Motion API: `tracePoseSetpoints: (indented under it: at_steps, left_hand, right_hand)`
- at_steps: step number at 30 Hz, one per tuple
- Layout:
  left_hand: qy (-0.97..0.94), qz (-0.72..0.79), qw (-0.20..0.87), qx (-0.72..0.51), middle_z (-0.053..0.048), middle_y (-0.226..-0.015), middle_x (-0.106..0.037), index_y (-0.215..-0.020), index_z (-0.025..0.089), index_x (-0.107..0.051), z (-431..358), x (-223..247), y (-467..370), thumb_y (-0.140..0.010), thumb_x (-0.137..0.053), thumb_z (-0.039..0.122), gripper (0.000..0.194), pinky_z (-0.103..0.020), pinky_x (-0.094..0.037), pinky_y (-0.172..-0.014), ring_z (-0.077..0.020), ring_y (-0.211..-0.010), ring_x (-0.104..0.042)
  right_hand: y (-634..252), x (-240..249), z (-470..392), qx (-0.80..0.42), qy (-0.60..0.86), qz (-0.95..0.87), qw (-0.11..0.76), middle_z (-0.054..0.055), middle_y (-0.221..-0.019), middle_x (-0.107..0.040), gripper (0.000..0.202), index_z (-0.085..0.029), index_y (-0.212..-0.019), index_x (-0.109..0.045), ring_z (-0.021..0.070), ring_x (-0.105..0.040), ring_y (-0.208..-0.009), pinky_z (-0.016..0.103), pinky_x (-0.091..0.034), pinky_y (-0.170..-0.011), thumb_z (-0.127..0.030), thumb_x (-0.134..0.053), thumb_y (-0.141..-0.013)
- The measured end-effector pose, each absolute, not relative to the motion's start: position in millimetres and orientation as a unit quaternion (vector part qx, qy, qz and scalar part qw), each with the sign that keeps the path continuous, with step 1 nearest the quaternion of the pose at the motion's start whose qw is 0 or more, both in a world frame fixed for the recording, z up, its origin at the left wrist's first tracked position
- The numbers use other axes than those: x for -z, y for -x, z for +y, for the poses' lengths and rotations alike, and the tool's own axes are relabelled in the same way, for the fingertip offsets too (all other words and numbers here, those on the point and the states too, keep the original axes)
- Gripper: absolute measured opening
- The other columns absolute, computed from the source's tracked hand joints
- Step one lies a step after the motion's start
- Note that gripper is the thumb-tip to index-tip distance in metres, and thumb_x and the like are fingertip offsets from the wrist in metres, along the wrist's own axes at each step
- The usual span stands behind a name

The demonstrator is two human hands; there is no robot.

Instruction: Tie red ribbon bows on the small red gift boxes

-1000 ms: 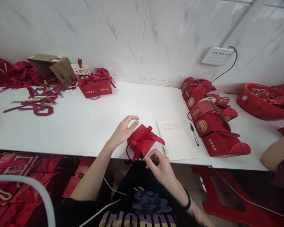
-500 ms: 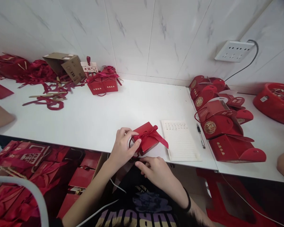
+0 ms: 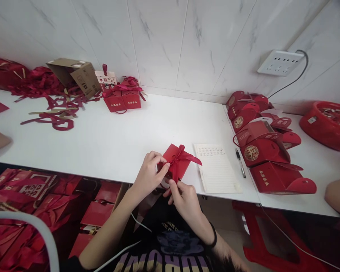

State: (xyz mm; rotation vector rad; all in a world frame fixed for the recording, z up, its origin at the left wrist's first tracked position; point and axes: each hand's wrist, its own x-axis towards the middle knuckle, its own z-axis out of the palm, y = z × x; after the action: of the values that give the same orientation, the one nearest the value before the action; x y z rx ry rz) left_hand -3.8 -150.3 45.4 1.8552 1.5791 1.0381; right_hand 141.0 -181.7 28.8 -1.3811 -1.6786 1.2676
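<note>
hands (image 3: pixel 150 170) (image 3: pixel 185 198): 2 | ribboned box (image 3: pixel 184 167): 1 | notepad (image 3: pixel 218 173): 1 | basin (image 3: pixel 319 130): 1 | carton (image 3: pixel 86 81): 1

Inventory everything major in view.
gift box: one, red, centre
bow: one, red, on box
notepad: one, white, by box
pen: one, black-capped, beside notepad
open boxes: several, red, right
basin: one, red, far right
socket: one, white, wall
carton: one, brown, back left
ribbons: many, red, near carton
tied boxes: several, red, by carton
lower boxes: many, red, lower left
tabletop: one, white, centre
others' arms: two, bare, edges
left hand: one, bare, at box
right hand: one, bare, at bow
</note>
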Motion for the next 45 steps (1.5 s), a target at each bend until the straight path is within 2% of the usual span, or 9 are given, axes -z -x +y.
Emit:
tracePoseSetpoints:
  at_steps: [4,9,11,15,18,27,39,45]
  left_hand:
    - [-0.708,0.516,0.289,-0.385,-0.004,-0.1,-0.051,-0.093,0.021,-0.055,-139.4,-40.3,15.2,-0.09,-0.044,0.022,0.012,-0.034,-0.043,-0.091,-0.0163,-0.099,-0.052]
    - [-0.742,0.463,0.32,-0.364,-0.003,-0.109,-0.056,-0.1,0.022,-0.057,-124.3,-50.4,23.2,-0.09,-0.04,0.017,0.02,-0.037,-0.04,-0.098,-0.0168,-0.11,-0.05]
    - [-0.751,0.457,0.322,-0.352,-0.003,-0.113,-0.055,-0.102,0.022,-0.056,-123.1,-56.6,19.4,-0.088,-0.043,0.017,0.02,-0.037,-0.04,-0.099,-0.0174,-0.112,-0.049]
    - [-0.756,0.476,0.305,-0.329,-0.003,-0.113,-0.054,-0.088,0.021,-0.059,-126.2,-58.1,6.5,-0.083,-0.052,0.02,0.009,-0.037,-0.043,-0.095,-0.0187,-0.107,-0.052]
    - [-0.742,0.492,0.298,-0.345,-0.003,-0.113,-0.053,-0.082,0.02,-0.057,-127.8,-51.1,0.2,-0.081,-0.053,0.018,0.005,-0.036,-0.045,-0.092,-0.0176,-0.104,-0.053]
    - [-0.722,0.494,0.316,-0.368,-0.003,-0.111,-0.054,-0.079,0.02,-0.058,-126.1,-44.9,-0.5,-0.078,-0.055,0.014,0.006,-0.036,-0.045,-0.091,-0.0179,-0.103,-0.053]
    - [-0.708,0.506,0.325,-0.371,-0.003,-0.11,-0.055,-0.074,0.019,-0.057,-126.4,-45.6,-4.1,-0.076,-0.055,0.014,0.006,-0.039,-0.044,-0.091,-0.0192,-0.102,-0.053]
    - [-0.709,0.506,0.319,-0.374,-0.003,-0.109,-0.055,-0.073,0.019,-0.058,-126.7,-44.5,-3.8,-0.076,-0.056,0.015,0.006,-0.037,-0.043,-0.091,-0.0185,-0.102,-0.053]
  right_hand:
    - [-164.3,-41.7,-182.5,-0.448,0.508,-0.68,0.282,0.002,-0.056,-0.063,0.044,-0.018,-0.072,-0.061,0.0124,-0.056,-0.044,0.022,-0.042,-0.05,-0.043,-0.032,-0.095]
    - [-171.5,-39.8,-180.2,-0.484,0.502,-0.652,0.298,0.001,-0.056,-0.058,0.041,-0.016,-0.07,-0.062,0.0119,-0.054,-0.046,0.02,-0.04,-0.044,-0.043,-0.04,-0.091]
    - [-167.3,-36.2,-180.0,-0.491,0.495,-0.648,0.307,0.002,-0.06,-0.059,0.038,-0.015,-0.069,-0.061,0.0125,-0.055,-0.049,0.021,-0.041,-0.046,-0.042,-0.043,-0.09]
    - [-160.5,-31.7,-181.8,-0.46,0.474,-0.676,0.326,0.003,-0.063,-0.062,0.034,-0.015,-0.067,-0.064,0.0152,-0.058,-0.063,0.023,-0.043,-0.06,-0.035,-0.046,-0.089]
    - [-159.8,-29.4,-182.2,-0.481,0.461,-0.677,0.313,0.002,-0.064,-0.064,0.033,-0.016,-0.07,-0.066,0.0152,-0.058,-0.063,0.023,-0.042,-0.06,-0.034,-0.047,-0.089]
    - [-165.4,-28.5,-176.7,-0.489,0.425,-0.707,0.283,0.0,-0.066,-0.065,0.03,-0.017,-0.07,-0.068,0.014,-0.058,-0.065,0.023,-0.041,-0.062,-0.029,-0.05,-0.09]
    - [-169.6,-38.8,-175.9,-0.473,0.395,-0.751,0.237,0.002,-0.07,-0.063,0.033,-0.019,-0.071,-0.065,0.0158,-0.058,-0.07,0.025,-0.043,-0.068,-0.03,-0.044,-0.094]
    - [-160.3,-38.9,-179.7,-0.444,0.379,-0.778,0.232,0.002,-0.069,-0.062,0.036,-0.019,-0.063,-0.064,0.017,-0.056,-0.075,0.028,-0.042,-0.075,-0.03,-0.047,-0.093]
